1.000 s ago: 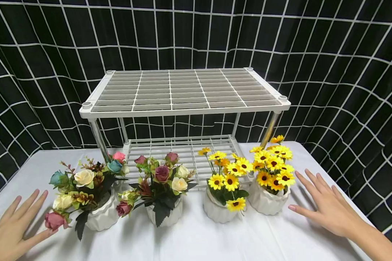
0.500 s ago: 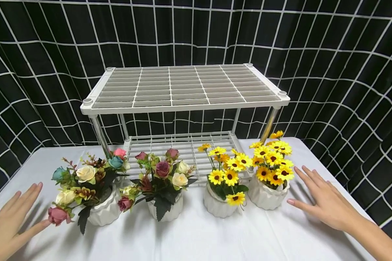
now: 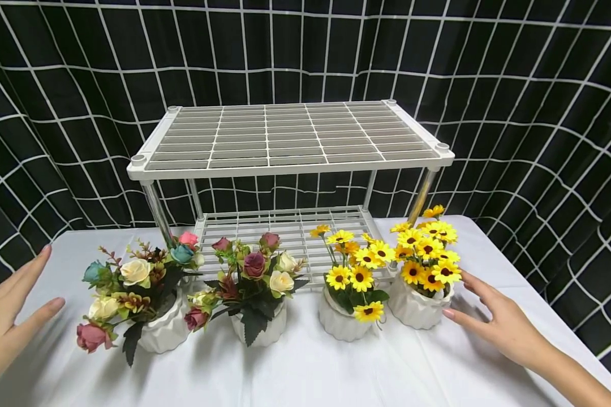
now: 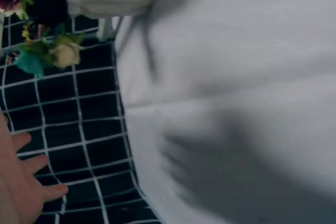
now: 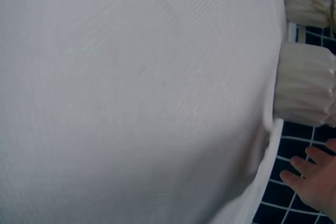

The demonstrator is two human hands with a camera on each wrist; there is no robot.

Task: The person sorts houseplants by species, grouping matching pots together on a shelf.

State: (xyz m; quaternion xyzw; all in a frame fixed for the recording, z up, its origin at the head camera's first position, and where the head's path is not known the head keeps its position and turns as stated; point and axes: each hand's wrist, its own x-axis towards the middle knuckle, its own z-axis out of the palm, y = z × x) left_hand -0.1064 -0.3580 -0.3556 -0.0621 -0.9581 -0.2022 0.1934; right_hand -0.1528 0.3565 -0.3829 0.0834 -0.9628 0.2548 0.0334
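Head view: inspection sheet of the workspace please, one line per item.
Surface: white tablecloth, wrinkled.
Job's things: four white ribbed pots in a row, two rose bouquets, two sunflower bouquets.
Clutter: nothing seen.
Hands: left hand open, apart from the pots; right hand open, fingertips near the rightmost pot, contact unclear.
Cables: nothing seen.
Surroundings: white two-tier wire rack, both tiers bare; black grid curtain.

Ribbed matt pots [image 3: 414, 308], cloth table cover [image 3: 305, 367]
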